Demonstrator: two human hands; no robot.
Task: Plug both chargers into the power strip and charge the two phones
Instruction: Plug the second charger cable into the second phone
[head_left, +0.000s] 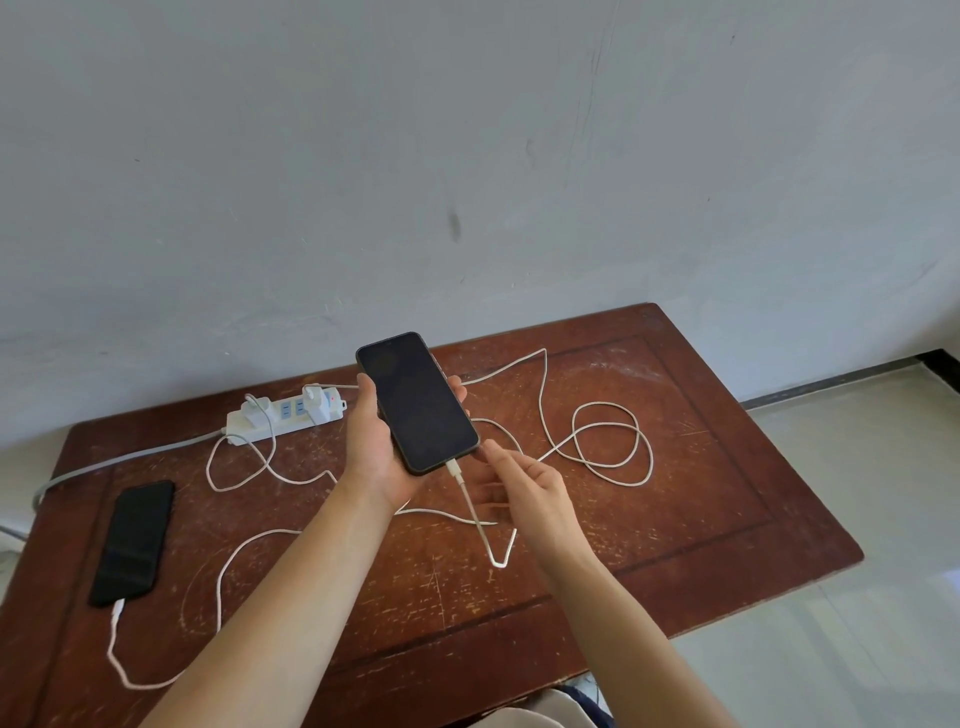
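My left hand (375, 447) holds a black phone (417, 402) above the table, screen dark and facing up. A white cable connector (454, 472) sits in the phone's bottom port. My right hand (522, 491) hovers just right of the connector with fingers spread and nothing in them. A second black phone (134, 540) lies flat at the table's left, with a white cable (115, 621) plugged into its near end. The white power strip (283, 415) lies at the back left. Two white chargers (258, 408) (317, 401) stand in its sockets.
The brown wooden table (727, 493) stands against a grey wall. White cables loop across it, with a coil (613, 447) at the right. The strip's grey cord (119, 460) runs off the left edge. Pale tiled floor lies to the right.
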